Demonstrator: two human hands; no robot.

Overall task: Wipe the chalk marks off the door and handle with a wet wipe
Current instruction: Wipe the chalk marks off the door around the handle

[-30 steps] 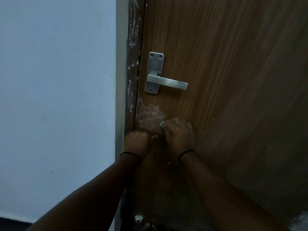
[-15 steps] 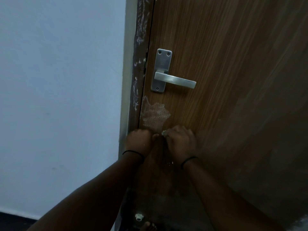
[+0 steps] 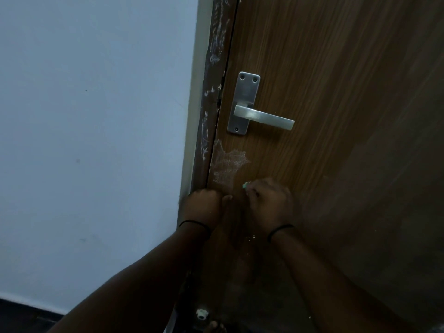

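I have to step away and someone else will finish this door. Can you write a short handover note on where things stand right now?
Left hand: fingers curled, low on the door edge; holding nothing that I can see.
Right hand: pinching a small pale green object, possibly chalk, against the door.
No wet wipe is in view.
Done: nothing visibly wiped yet.
Left: the white chalk patch just below the handle; the scribbles on the door frame; and the handle itself, whose marks I cannot make out.
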